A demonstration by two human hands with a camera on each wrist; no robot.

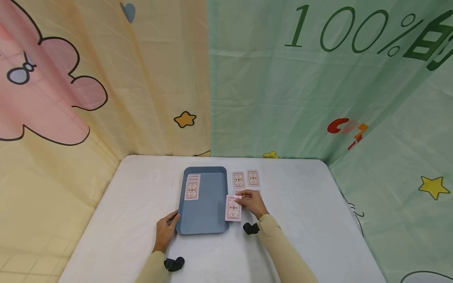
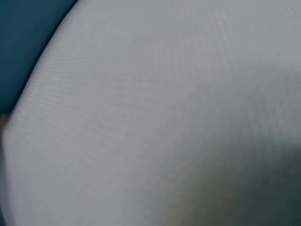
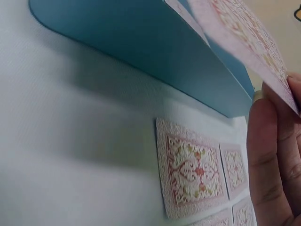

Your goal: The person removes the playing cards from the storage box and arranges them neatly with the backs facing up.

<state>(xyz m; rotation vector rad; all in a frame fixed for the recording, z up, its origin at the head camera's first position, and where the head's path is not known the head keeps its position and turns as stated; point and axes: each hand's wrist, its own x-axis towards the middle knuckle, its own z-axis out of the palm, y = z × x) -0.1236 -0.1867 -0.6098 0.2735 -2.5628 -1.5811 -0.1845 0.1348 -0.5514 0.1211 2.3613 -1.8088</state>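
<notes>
My right hand (image 1: 252,202) pinches a playing card (image 1: 233,208) by its upper right corner. The card's patterned pink-and-white back faces up, and it overlaps the right rim of a blue tray (image 1: 205,216). In the right wrist view, thumb and fingers (image 3: 265,155) hold the card (image 3: 249,37) above the tablecloth, beside the tray's wall. My left hand (image 1: 165,231) grips the tray's left edge, with thumb at the rim. Inside the tray, at the upper left, overlapping cards (image 1: 192,190) lie back up. The left wrist view shows mostly tablecloth and a corner of the tray (image 2: 28,42).
Right of the tray lie more face-down cards, two in a back row (image 1: 238,179) and others partly hidden by my right hand. A nearer card (image 3: 195,172) shows in the right wrist view. White cloth (image 1: 301,220) covers the table; printed curtains (image 1: 269,102) hang behind it.
</notes>
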